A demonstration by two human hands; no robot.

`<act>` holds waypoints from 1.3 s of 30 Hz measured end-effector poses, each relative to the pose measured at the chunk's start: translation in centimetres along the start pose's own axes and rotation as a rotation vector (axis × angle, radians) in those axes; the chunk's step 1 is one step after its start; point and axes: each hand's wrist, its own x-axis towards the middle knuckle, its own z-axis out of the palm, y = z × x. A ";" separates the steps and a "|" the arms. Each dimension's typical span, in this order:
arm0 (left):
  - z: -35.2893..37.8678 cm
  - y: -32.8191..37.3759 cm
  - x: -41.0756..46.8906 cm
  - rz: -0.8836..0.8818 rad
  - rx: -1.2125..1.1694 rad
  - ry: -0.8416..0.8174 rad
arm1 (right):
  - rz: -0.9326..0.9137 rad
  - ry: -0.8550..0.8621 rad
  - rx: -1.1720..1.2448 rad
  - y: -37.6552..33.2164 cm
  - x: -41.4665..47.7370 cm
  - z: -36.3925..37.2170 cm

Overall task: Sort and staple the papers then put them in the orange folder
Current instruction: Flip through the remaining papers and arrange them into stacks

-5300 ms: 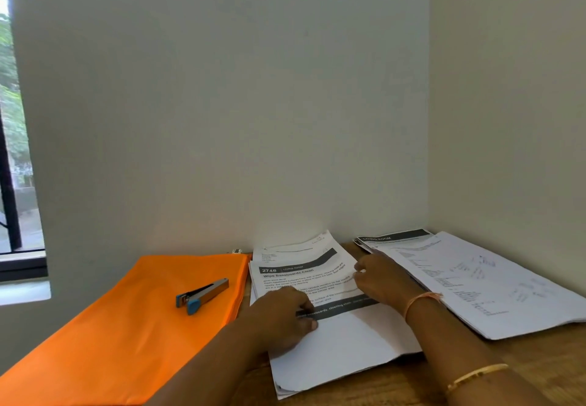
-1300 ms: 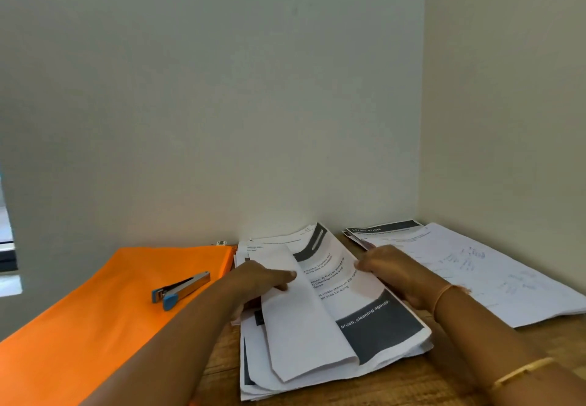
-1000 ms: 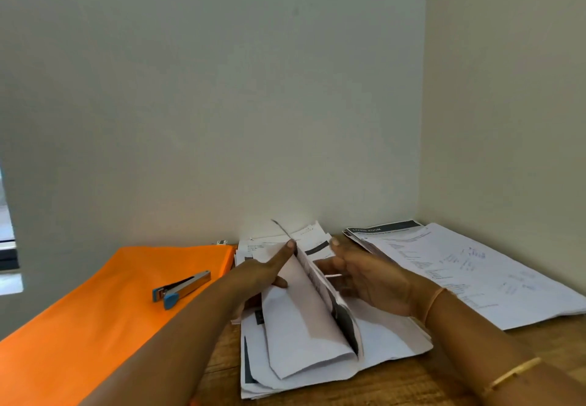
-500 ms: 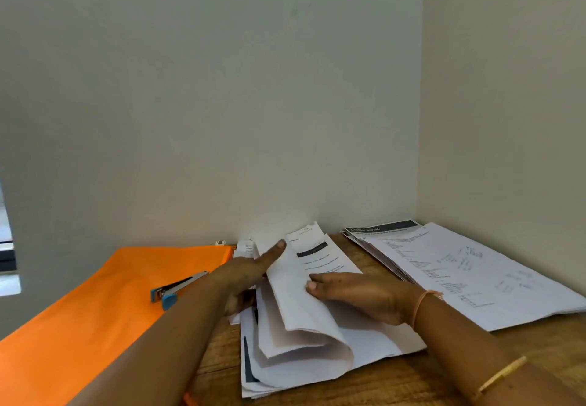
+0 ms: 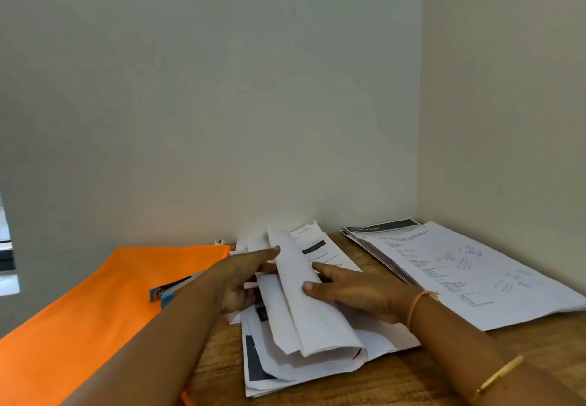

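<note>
A loose stack of printed papers (image 5: pixel 320 339) lies on the wooden desk in front of me. Several of its top sheets are bent over toward the left in a curl. My left hand (image 5: pixel 239 279) holds those turned sheets from the left, index finger straight along them and the other fingers curled at their edges. My right hand (image 5: pixel 358 294) rests on the sheets from the right with its fingers straight. The orange folder (image 5: pixel 95 304) lies flat at the left with a blue and silver stapler (image 5: pixel 171 288) on top of it.
A second pile of printed papers (image 5: pixel 469 275) lies at the right against the side wall. The desk sits in a corner, with walls close behind and to the right. A window edge shows at the far left.
Over the last second more top sheets have been turned leftward. My right hand went from lifting a page to resting flat on the stack, while my left hand kept holding the turned sheets.
</note>
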 end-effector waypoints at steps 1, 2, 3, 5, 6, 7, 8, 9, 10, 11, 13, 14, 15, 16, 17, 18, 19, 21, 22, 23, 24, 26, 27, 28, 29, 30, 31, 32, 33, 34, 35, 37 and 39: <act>0.0 -0.1 0.1 0.007 0.007 -0.001 | -0.006 0.013 -0.028 -0.2 -0.2 0.2; 0.0 -0.1 0.1 0.013 0.021 -0.004 | -0.007 0.020 -0.042 -0.2 -0.1 0.2; 0.1 -0.3 0.2 0.018 0.041 -0.004 | -0.007 0.023 -0.047 -0.4 -0.2 0.4; 0.3 -0.4 0.2 0.020 0.078 -0.001 | -0.002 0.039 -0.049 -0.2 0.0 0.5; 0.5 -0.4 0.2 0.024 0.091 0.000 | -0.001 0.055 -0.040 0.0 0.1 0.4; 0.6 -0.5 0.2 0.030 0.094 0.002 | -0.008 0.072 -0.023 0.0 0.1 0.3; 0.8 -0.5 0.2 0.040 0.086 0.010 | -0.021 0.091 0.008 0.2 0.3 0.2; 0.9 -0.6 0.2 0.057 0.072 0.015 | -0.042 0.126 0.031 0.1 0.3 0.1; 1.0 -0.7 0.2 0.075 0.057 0.019 | -0.064 0.166 0.058 0.2 0.4 -0.1; 1.1 -0.8 0.2 0.095 0.038 0.029 | -0.084 0.207 0.072 0.3 0.4 -0.2; 1.2 -0.8 0.1 0.124 -0.003 0.058 | -0.100 0.252 0.136 0.5 0.6 -0.4; 1.2 -0.8 0.0 0.136 -0.013 0.071 | -0.099 0.267 0.169 0.6 0.7 -0.6; 1.1 -0.8 0.0 0.143 -0.013 0.088 | -0.103 0.287 0.190 0.7 0.8 -0.7; 1.1 -0.7 0.0 0.144 -0.007 0.101 | -0.101 0.317 0.206 0.9 1.1 -0.9; 1.0 -0.7 0.1 0.143 -0.001 0.105 | -0.076 0.359 0.217 1.1 1.2 -1.0; 0.9 -0.7 0.2 0.143 0.004 0.103 | -0.054 0.397 0.230 1.3 1.3 -1.2; 0.9 -0.8 0.4 0.141 0.011 0.100 | -0.042 0.427 0.243 1.4 1.2 -1.4; 0.8 -1.0 0.9 0.134 0.025 0.104 | -0.044 0.492 0.283 1.4 0.9 -2.0; 0.8 -1.1 1.1 0.124 0.034 0.103 | -0.031 0.537 0.271 1.4 0.8 -2.5; 0.8 -1.2 1.2 0.111 0.051 0.102 | 0.014 0.595 0.235 1.5 0.8 -3.0; 0.8 -1.2 1.4 0.107 0.075 0.100 | 0.070 0.641 0.211 1.6 0.9 -3.4; 0.7 -1.3 1.8 0.100 0.124 0.104 | 0.167 0.654 0.221 1.6 0.8 -3.9; 0.7 -1.4 1.8 0.103 0.150 0.111 | 0.210 0.635 0.264 1.7 0.7 -4.1; 0.7 -1.4 2.0 0.119 0.187 0.117 | 0.249 0.619 0.308 1.9 0.6 -4.3; 0.7 -1.5 2.1 0.131 0.230 0.123 | 0.273 0.609 0.348 2.0 0.5 -4.3; 0.7 -1.4 2.1 0.142 0.269 0.126 | 0.285 0.604 0.369 2.1 0.5 -4.4; 0.7 -1.4 2.1 0.141 0.284 0.137 | 0.295 0.603 0.378 2.1 0.4 -4.4; 0.7 -1.4 2.2 0.135 0.291 0.148 | 0.306 0.603 0.378 2.2 0.5 -4.4; 0.6 -1.4 2.2 0.131 0.292 0.155 | 0.317 0.604 0.378 2.1 0.4 -4.4; 0.6 -1.4 2.2 0.127 0.294 0.158 | 0.324 0.603 0.379 2.1 0.5 -4.4; 0.6 -1.4 2.2 0.123 0.288 0.161 | 0.329 0.603 0.375 2.0 0.5 -4.4; 0.6 -1.4 2.1 0.120 0.273 0.159 | 0.327 0.600 0.379 2.1 0.5 -4.3; 0.6 -1.4 2.1 0.119 0.258 0.157 | 0.320 0.603 0.388 2.1 0.6 -4.2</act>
